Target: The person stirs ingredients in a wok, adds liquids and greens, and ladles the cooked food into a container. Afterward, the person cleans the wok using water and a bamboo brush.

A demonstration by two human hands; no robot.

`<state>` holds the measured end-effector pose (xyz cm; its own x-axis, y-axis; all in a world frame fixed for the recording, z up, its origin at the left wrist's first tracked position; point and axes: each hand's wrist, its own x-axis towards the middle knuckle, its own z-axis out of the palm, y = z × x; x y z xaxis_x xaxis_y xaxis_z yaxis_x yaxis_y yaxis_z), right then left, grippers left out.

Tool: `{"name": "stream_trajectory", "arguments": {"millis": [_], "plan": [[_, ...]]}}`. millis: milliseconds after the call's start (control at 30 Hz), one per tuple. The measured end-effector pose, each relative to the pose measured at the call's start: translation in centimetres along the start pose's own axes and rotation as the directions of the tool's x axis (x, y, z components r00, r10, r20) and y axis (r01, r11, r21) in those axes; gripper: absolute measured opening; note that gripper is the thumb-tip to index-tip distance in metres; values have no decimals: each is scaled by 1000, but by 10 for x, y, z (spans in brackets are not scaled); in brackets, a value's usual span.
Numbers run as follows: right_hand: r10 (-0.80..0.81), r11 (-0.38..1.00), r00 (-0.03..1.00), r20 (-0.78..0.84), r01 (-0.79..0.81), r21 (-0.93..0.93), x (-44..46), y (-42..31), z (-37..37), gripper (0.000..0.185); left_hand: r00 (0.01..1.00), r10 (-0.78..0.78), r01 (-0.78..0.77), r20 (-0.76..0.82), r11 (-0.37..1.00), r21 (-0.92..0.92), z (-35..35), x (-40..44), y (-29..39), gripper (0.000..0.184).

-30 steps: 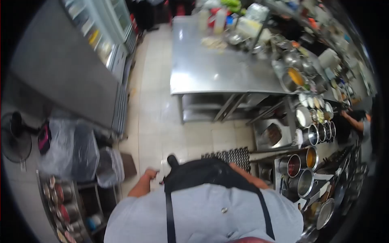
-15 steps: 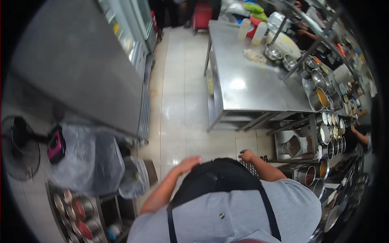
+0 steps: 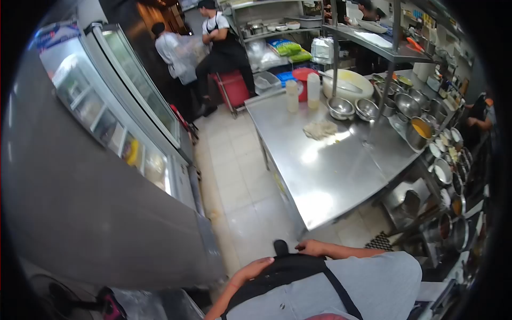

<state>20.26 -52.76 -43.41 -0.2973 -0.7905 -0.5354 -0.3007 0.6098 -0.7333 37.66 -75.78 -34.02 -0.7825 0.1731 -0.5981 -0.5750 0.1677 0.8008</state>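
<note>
My left hand is at the front of my black apron, its fingers stretched out and nothing seen in it. On the other side, my right hand hangs just beyond the apron with loosely bent fingers, and I make out nothing held. The tip of a black shoe shows between the hands. Nearest to my right hand is the near corner of a steel table, apart from it. On that table lie a crumpled cloth, squeeze bottles and metal bowls.
Glass-door fridges line the left side. Ahead, a person in a dark apron is by a red bin, beside another person. Pots of food crowd the right. A tiled floor runs between fridges and table.
My view has tipped up and moved forward; the table and fridges are closer and two people show ahead. Both hands stay low by the apron. The fan and bagged containers have slid toward the bottom edge.
</note>
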Motion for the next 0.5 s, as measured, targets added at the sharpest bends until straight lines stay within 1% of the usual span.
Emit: {"name": "stream_trajectory", "arguments": {"millis": [33,67,100,133,200,233,267,300,333,367,400,433,500], "plan": [[-34,999,999,-6,35,14,14,-22,-12,52,989,-7,30,-144,987,158,-19,11,2,74],[-87,996,996,1,87,34,28,-43,-28,53,988,-26,52,-150,983,175,-42,19,3,77],[-126,991,992,13,125,54,39,-68,-48,54,988,-47,73,-145,981,182,-56,20,21,81],[-128,989,992,9,127,70,59,-81,-63,54,988,-57,84,-141,978,191,-74,27,28,81],[-282,959,959,-43,280,-45,101,-95,-89,55,991,-47,74,-126,973,219,-104,50,33,80],[-273,962,961,-45,271,-45,117,-103,-100,55,992,-45,70,-117,973,218,-113,57,38,80],[-264,942,962,-75,240,-233,134,-113,-112,56,985,-29,84,-169,942,324,-125,63,43,76],[-261,888,959,-108,194,-417,147,-122,-126,57,975,-1,98,-221,899,426,-136,70,52,71],[-257,884,960,-112,187,-429,155,-133,-139,57,976,12,84,-219,902,424,-141,74,67,71],[-238,877,966,-97,171,-449,160,-143,-149,58,988,8,27,-155,974,226,-144,74,79,66],[-218,870,973,-80,156,-467,164,-147,-156,59,996,16,-15,-87,1000,12,-147,76,87,61],[-210,868,975,-80,148,-474,169,-147,-161,59,996,24,-23,-82,1000,6,-154,80,88,61],[-291,893,957,-16,265,-364,184,-148,-165,58,993,42,-28,109,992,-124,-180,85,92,54]]}}
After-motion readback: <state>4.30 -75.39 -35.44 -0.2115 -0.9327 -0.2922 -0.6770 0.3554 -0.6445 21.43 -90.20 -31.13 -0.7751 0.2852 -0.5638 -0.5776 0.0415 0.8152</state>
